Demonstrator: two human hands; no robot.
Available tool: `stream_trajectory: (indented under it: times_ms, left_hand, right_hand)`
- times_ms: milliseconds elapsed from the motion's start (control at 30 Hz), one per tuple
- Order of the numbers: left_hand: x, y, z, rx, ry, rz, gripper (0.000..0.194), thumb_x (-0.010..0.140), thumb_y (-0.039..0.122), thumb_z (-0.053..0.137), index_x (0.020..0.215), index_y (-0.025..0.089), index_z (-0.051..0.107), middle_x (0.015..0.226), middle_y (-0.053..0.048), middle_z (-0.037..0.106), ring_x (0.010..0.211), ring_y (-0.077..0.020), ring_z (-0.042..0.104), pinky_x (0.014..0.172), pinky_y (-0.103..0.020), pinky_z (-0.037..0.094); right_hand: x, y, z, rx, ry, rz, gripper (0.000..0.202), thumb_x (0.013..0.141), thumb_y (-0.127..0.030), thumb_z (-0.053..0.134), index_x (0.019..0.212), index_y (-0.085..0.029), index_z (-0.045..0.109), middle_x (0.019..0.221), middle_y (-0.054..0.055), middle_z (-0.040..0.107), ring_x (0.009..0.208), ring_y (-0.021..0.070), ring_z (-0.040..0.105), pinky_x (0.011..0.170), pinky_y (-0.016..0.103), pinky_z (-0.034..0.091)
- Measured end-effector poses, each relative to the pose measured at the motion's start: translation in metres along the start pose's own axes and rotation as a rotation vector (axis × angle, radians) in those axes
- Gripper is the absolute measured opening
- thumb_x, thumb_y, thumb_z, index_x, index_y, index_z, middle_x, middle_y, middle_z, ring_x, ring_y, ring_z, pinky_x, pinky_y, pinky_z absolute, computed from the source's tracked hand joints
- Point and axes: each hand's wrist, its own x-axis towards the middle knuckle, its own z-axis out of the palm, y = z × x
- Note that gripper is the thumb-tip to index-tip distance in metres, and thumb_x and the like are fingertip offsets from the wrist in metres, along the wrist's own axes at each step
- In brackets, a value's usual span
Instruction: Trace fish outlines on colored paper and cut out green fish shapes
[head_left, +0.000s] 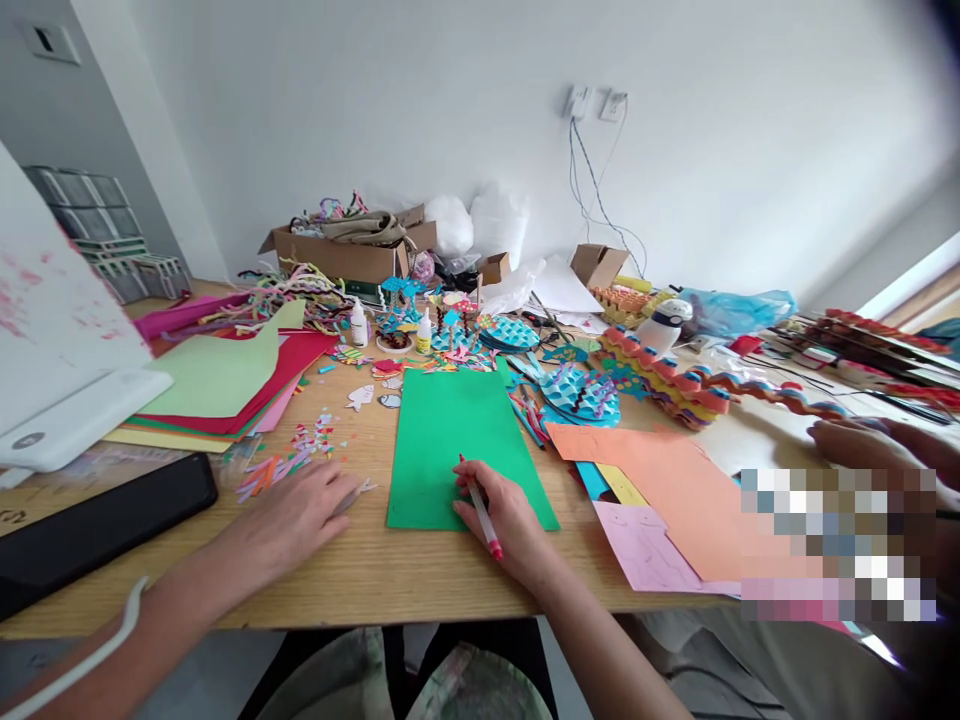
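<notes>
From the head camera I watch the right hand [511,517] grip a slim red felt-tip pen [487,525] over the lower part of a green paper sheet [457,420], which lies on the wooden table [352,570] directly before the person. The left hand [304,510] rests palm down to the sheet's left, near strewn paper clippings [307,440], though I cannot tell whether its loosely curved fingers hold the small grayish piece at their tips. Beyond the sheet I see a yellow-labelled glue bottle [424,336]; an orange sheet [697,490] overlaps a mauve one at right.
</notes>
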Motion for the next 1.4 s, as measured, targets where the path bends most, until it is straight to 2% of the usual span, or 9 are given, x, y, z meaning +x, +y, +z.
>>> stream_trajectory:
  times_ms: [67, 233, 400, 600, 767, 900, 1000, 1167, 1400]
  left_hand:
    - [-0.002, 0.006, 0.000, -0.024, 0.023, 0.012, 0.018, 0.077, 0.016, 0.052, 0.093, 0.021, 0.058, 0.093, -0.004, 0.058, 0.092, -0.0226, 0.053, 0.078, -0.035, 0.042]
    - [0.009, 0.021, 0.002, -0.114, 0.008, 0.163, 0.023, 0.075, 0.010, 0.055, 0.094, 0.022, 0.058, 0.100, -0.002, 0.060, 0.099, -0.0206, 0.051, 0.086, -0.033, 0.039]
    - [0.024, 0.014, 0.013, -0.196, -0.029, 0.254, 0.020, 0.078, 0.011, 0.054, 0.095, 0.021, 0.056, 0.101, -0.002, 0.060, 0.100, -0.0186, 0.050, 0.088, -0.031, 0.038]
    - [0.032, 0.010, 0.018, -0.259, -0.023, 0.325, 0.011, 0.083, 0.017, 0.051, 0.092, 0.020, 0.056, 0.096, -0.002, 0.060, 0.095, -0.0172, 0.050, 0.084, -0.029, 0.038]
    - [0.030, 0.014, 0.018, -0.284, -0.042, 0.324, 0.012, 0.082, 0.015, 0.051, 0.093, 0.020, 0.056, 0.098, -0.002, 0.058, 0.095, -0.0171, 0.050, 0.084, -0.028, 0.038]
    - [0.028, 0.012, 0.017, -0.321, -0.051, 0.355, 0.007, 0.083, 0.020, 0.053, 0.090, 0.019, 0.054, 0.098, -0.002, 0.057, 0.094, -0.0177, 0.049, 0.082, -0.028, 0.037]
    - [0.027, 0.012, 0.018, -0.342, -0.034, 0.336, 0.006, 0.086, 0.019, 0.047, 0.082, 0.018, 0.052, 0.090, -0.001, 0.057, 0.088, -0.0170, 0.049, 0.079, -0.028, 0.037]
    - [0.027, 0.015, 0.024, -0.355, 0.030, 0.274, 0.008, 0.082, 0.014, 0.053, 0.075, 0.018, 0.050, 0.082, 0.000, 0.055, 0.083, -0.0172, 0.049, 0.074, -0.028, 0.038]
    - [0.027, 0.013, 0.035, -0.401, 0.104, 0.267, 0.014, 0.078, 0.014, 0.059, 0.090, 0.018, 0.054, 0.095, -0.003, 0.057, 0.093, -0.0188, 0.050, 0.083, -0.032, 0.039]
  right_hand:
    - [-0.002, 0.000, -0.007, 0.010, 0.000, -0.002, 0.030, 0.071, -0.010, 0.059, 0.098, -0.021, 0.052, 0.091, 0.005, 0.064, 0.082, 0.0166, 0.062, 0.069, 0.027, 0.047]
    - [-0.018, 0.006, -0.025, -0.077, 0.024, 0.017, 0.032, 0.071, -0.011, 0.061, 0.101, -0.021, 0.053, 0.098, 0.007, 0.064, 0.092, 0.0196, 0.060, 0.077, 0.032, 0.046]
    - [-0.034, 0.013, -0.034, -0.154, -0.032, 0.079, 0.037, 0.066, -0.008, 0.067, 0.099, -0.020, 0.055, 0.100, 0.007, 0.064, 0.099, 0.0216, 0.057, 0.083, 0.035, 0.045]
    - [-0.033, 0.020, -0.038, -0.186, -0.024, 0.140, 0.032, 0.070, -0.009, 0.064, 0.098, -0.020, 0.056, 0.101, 0.007, 0.064, 0.098, 0.0213, 0.058, 0.082, 0.033, 0.045]
    - [-0.034, 0.020, -0.040, -0.121, 0.057, 0.114, 0.022, 0.074, -0.017, 0.060, 0.096, -0.020, 0.056, 0.098, 0.007, 0.064, 0.095, 0.0214, 0.058, 0.080, 0.033, 0.044]
    - [-0.037, -0.004, -0.027, 0.123, 0.158, 0.099, 0.018, 0.081, -0.028, 0.052, 0.096, -0.019, 0.056, 0.088, 0.005, 0.065, 0.089, 0.0188, 0.060, 0.075, 0.026, 0.044]
    - [-0.034, -0.027, -0.005, 0.324, 0.156, 0.160, 0.020, 0.085, -0.028, 0.041, 0.085, -0.019, 0.059, 0.070, 0.001, 0.062, 0.068, 0.0133, 0.058, 0.062, 0.021, 0.043]
    - [-0.019, -0.041, 0.031, 0.390, 0.166, 0.299, 0.006, 0.075, -0.017, 0.043, 0.078, -0.020, 0.047, 0.049, -0.008, 0.045, 0.042, 0.0086, 0.038, 0.042, 0.019, 0.028]
    - [-0.011, -0.041, 0.039, 0.321, 0.181, 0.284, 0.007, 0.073, -0.018, 0.044, 0.067, -0.020, 0.047, 0.051, -0.006, 0.046, 0.044, 0.0089, 0.040, 0.043, 0.020, 0.026]
